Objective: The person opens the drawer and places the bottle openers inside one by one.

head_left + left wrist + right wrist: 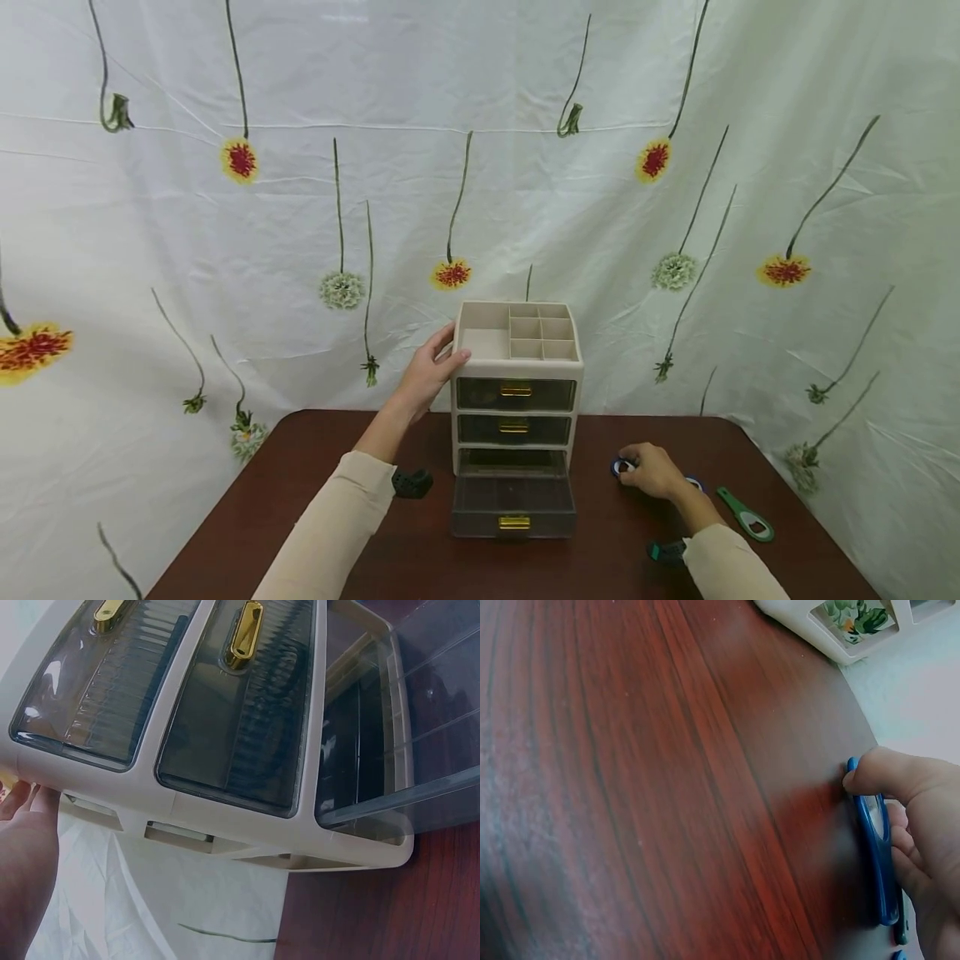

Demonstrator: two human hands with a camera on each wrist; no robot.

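A cream drawer organizer (517,372) stands at the table's far middle, its bottom drawer (513,508) pulled out and the two upper drawers closed. My left hand (429,371) rests against its upper left side, the thumb by the top front corner. In the left wrist view that hand (30,847) is only partly seen at the edge. To the right of the organizer, my right hand (654,469) pinches a blue bottle opener (877,859) between thumb and fingers, low over the table. A second blue piece (695,483) lies partly hidden behind that wrist.
A green bottle opener (746,515) lies on the dark red table (622,567), right of my right forearm. The organizer's top tray (486,343) has several compartments. Dark wrist straps (412,484) show at both wrists. A flower-printed cloth (517,208) hangs behind the table.
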